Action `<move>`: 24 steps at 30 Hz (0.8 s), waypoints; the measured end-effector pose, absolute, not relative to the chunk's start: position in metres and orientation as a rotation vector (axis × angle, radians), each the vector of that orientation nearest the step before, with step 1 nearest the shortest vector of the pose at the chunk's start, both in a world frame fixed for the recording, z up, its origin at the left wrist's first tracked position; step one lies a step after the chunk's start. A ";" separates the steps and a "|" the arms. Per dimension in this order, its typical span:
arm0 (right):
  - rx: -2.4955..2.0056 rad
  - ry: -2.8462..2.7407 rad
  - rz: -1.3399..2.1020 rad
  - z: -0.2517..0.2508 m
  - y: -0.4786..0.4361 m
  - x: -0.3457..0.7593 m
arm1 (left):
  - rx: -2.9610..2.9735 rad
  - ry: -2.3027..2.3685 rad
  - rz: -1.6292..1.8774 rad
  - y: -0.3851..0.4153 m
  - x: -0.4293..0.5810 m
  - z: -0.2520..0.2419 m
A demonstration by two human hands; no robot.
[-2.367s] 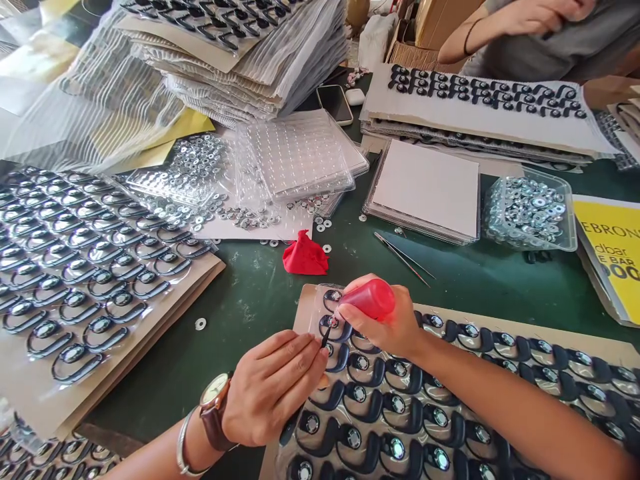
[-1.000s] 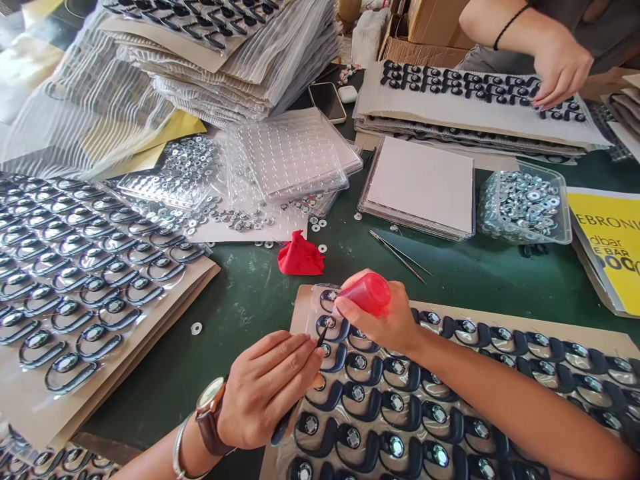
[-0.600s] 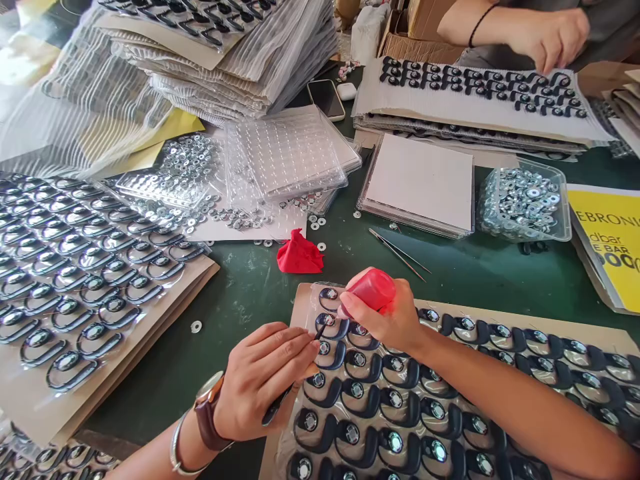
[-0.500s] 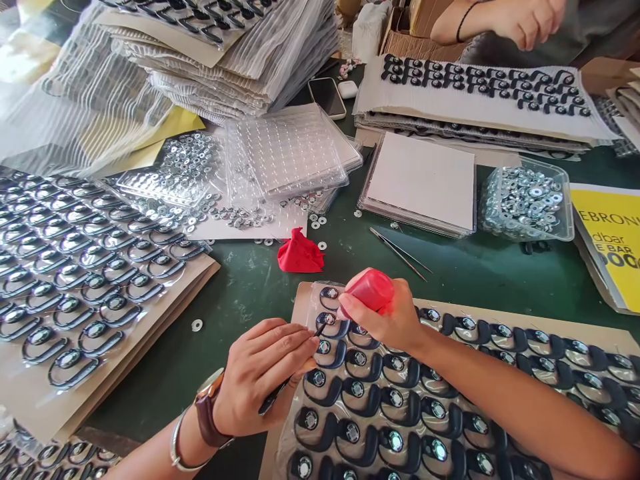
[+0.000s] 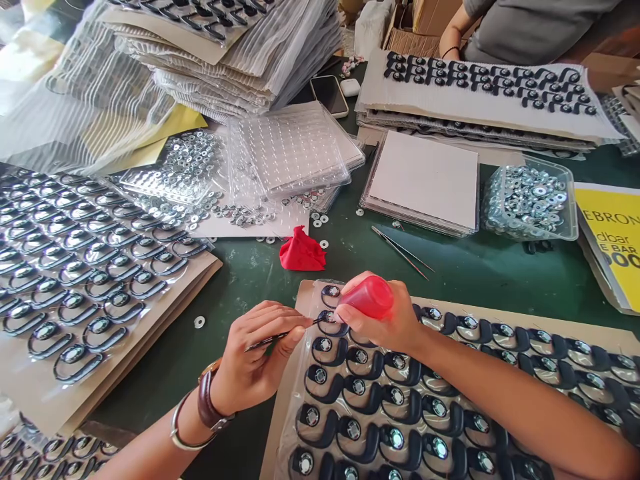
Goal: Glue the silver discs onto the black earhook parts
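Observation:
My left hand [image 5: 257,357] is closed on slim black tweezers [image 5: 269,340]. Their tip reaches a black hook-shaped piece [image 5: 327,316] near the top left corner of a clear plastic-covered card sheet [image 5: 306,300]. A red squeeze bottle [image 5: 369,297] is gripped in my right hand [image 5: 387,330], tilted with its nozzle end toward that same piece. The nozzle itself is hidden by my fingers. Rows of similar black pieces with round shiny metal centres fill the sheet.
Beyond my hands lie a red cloth [image 5: 302,251], silver tweezers [image 5: 403,251] and a clear tub of metal washers [image 5: 530,200]. Another filled sheet [image 5: 85,287] lies left. Stacked clear trays [image 5: 295,150] and a phone [image 5: 329,95] are farther back. A co-worker's arm [image 5: 455,37] shows at the top.
My left hand has turned and shifted slightly left, showing more of the tweezers. The red bottle has tipped lower. The co-worker's raised hand has moved out of sight, with an arm now lower.

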State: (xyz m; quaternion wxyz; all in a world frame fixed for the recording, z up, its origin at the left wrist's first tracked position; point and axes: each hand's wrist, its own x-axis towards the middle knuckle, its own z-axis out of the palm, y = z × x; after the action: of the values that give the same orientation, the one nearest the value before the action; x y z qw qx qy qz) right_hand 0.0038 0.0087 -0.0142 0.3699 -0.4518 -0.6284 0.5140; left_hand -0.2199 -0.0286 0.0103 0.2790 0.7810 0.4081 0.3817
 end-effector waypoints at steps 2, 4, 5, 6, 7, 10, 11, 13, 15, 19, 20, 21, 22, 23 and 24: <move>-1.152 -1.591 1.320 -0.015 0.008 0.004 | 2.064 1.116 1.021 -0.028 -0.221 0.009; -1.148 -1.587 1.318 -0.016 0.008 0.004 | 2.038 1.141 1.012 -0.027 -0.222 0.008; -1.148 -1.591 1.318 -0.016 0.008 0.004 | 2.023 1.155 1.007 -0.027 -0.222 0.007; -1.147 -1.598 1.320 -0.016 0.008 0.003 | 2.009 1.168 1.002 -0.026 -0.223 0.007; -1.144 -1.604 1.320 -0.016 0.008 0.003 | 1.997 1.181 0.997 -0.025 -0.223 0.006; -1.151 -1.616 1.302 -0.014 0.008 0.002 | 1.979 1.212 0.985 -0.023 -0.224 0.005; -1.155 -1.611 1.304 -0.012 0.009 0.001 | 1.981 1.217 0.984 -0.023 -0.223 0.005; -1.170 -1.576 1.334 -0.008 0.010 0.002 | 1.999 1.215 0.990 -0.024 -0.222 0.005; -1.181 -1.523 1.381 -0.002 0.012 0.004 | 2.037 1.189 1.011 -0.026 -0.221 0.007; -1.197 -1.455 1.498 0.009 0.007 0.008 | 2.234 1.030 1.058 -0.042 -0.222 0.014; -1.201 -1.435 1.521 0.010 0.004 0.008 | 2.333 0.975 1.046 -0.047 -0.223 0.016; -1.205 -1.413 1.529 0.009 -0.001 0.007 | 2.442 0.920 1.018 -0.053 -0.224 0.017; -1.204 -1.393 1.521 0.008 -0.005 0.006 | 2.550 0.878 0.976 -0.059 -0.226 0.017; -1.196 -1.383 1.509 0.005 -0.009 0.005 | 2.642 0.851 0.928 -0.065 -0.227 0.017; -1.183 -1.386 1.500 0.002 -0.013 0.003 | 2.704 0.840 0.892 -0.069 -0.228 0.017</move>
State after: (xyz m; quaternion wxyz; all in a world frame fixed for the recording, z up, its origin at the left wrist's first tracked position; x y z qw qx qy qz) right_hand 0.0028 -0.0134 0.0021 0.3807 -0.4636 -0.5430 0.5877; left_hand -0.2278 -0.0693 0.0170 0.0865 0.9074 0.2820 0.2992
